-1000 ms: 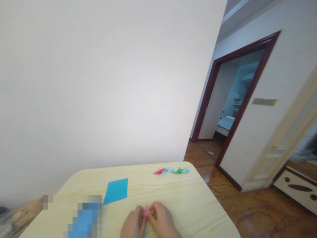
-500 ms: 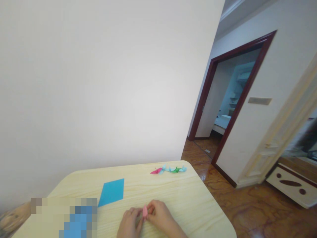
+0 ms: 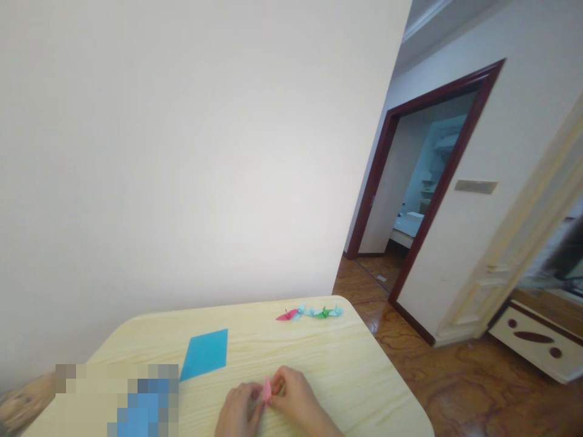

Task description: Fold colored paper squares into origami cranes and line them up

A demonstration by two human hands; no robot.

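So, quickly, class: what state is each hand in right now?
Left hand: closed, fingertips pinching the pink folded paper.
Right hand: closed, pinching the same pink folded paper.

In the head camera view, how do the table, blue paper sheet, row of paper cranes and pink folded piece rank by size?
1. table
2. blue paper sheet
3. row of paper cranes, farther from the camera
4. pink folded piece, partly covered by the left hand and right hand, so its place after the cranes is unsure

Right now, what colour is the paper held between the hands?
Pink; the paper shows best in the head view.
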